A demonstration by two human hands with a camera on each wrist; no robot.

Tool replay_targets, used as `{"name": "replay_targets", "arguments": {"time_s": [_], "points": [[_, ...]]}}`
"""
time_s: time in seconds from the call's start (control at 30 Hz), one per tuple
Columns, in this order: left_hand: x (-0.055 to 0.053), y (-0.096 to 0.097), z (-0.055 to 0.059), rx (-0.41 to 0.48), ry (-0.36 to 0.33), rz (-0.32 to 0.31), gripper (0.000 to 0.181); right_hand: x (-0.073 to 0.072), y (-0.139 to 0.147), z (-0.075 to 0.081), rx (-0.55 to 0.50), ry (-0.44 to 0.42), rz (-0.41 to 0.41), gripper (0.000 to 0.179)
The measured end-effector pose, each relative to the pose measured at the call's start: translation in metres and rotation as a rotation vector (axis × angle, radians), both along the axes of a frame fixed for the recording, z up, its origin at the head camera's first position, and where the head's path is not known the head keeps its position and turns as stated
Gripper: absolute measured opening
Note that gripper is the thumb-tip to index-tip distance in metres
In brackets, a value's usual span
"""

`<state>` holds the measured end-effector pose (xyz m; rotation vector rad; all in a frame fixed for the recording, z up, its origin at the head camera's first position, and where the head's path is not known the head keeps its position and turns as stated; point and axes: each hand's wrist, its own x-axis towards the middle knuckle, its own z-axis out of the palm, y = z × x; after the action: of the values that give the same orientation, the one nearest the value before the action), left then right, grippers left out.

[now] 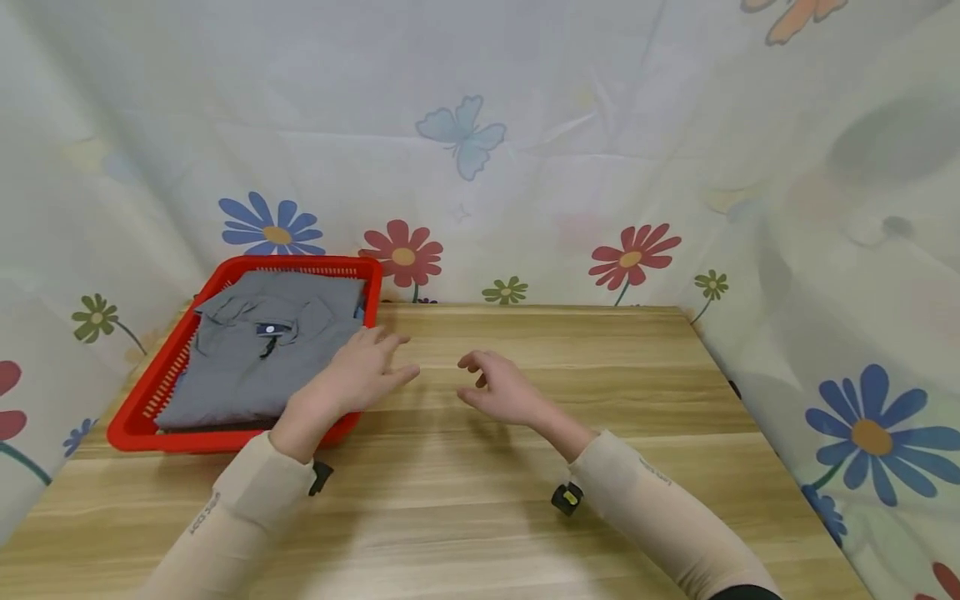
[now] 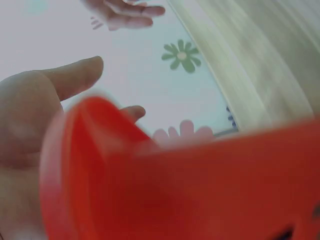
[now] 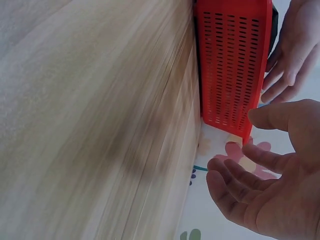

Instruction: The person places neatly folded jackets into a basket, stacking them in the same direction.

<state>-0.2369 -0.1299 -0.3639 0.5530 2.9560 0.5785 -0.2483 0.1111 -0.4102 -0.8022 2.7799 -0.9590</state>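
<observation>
A folded grey shirt (image 1: 262, 367) with a dark label at its collar lies in a red plastic basket (image 1: 172, 367) at the left of the table. My left hand (image 1: 352, 372) hovers at the basket's right side, fingers loosely extended and holding nothing. In the left wrist view, the red basket rim (image 2: 200, 185) fills the foreground, blurred, beside the left hand (image 2: 30, 110). My right hand (image 1: 504, 387) is over the middle of the table, its fingers loosely bent around nothing. The right wrist view shows the right hand (image 3: 280, 185) apart from the basket's slotted wall (image 3: 232, 65).
The wooden table (image 1: 600, 358) stretches rightward from the basket. A white curtain (image 1: 525, 192) printed with flowers and butterflies hangs behind it and along both sides. Something blue shows beneath the shirt at the basket's edge.
</observation>
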Motion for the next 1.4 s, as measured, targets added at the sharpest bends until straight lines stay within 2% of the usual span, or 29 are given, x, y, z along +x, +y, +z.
{"name": "replay_targets", "arguments": {"time_s": [0.17,0.33,0.43,0.63,0.83,1.03,1.2,1.4], "points": [[0.005,0.015,-0.010,-0.024,0.043,0.002,0.063,0.000,0.004,0.001,-0.003,-0.013,-0.009,0.042],[0.009,0.030,-0.020,0.004,0.087,-0.018,0.061,-0.001,0.009,0.000,-0.016,-0.004,-0.017,0.043],[0.010,0.038,-0.024,0.032,0.099,-0.029,0.059,-0.001,0.010,0.000,-0.018,0.006,-0.028,0.044],[0.006,0.051,-0.033,0.030,0.104,-0.043,0.059,-0.002,0.014,-0.002,-0.005,0.067,-0.061,0.046],[0.000,0.059,-0.044,0.006,0.132,-0.019,0.059,-0.005,0.019,-0.004,0.100,0.197,-0.116,0.047],[-0.006,0.066,-0.054,-0.009,0.164,0.008,0.060,-0.008,0.025,-0.007,0.191,0.272,-0.157,0.055],[-0.009,0.069,-0.061,-0.039,0.192,0.039,0.062,-0.009,0.026,-0.010,0.298,0.313,-0.191,0.064],[-0.012,0.071,-0.067,-0.056,0.184,0.063,0.063,-0.011,0.028,-0.014,0.397,0.301,-0.239,0.068]]}}
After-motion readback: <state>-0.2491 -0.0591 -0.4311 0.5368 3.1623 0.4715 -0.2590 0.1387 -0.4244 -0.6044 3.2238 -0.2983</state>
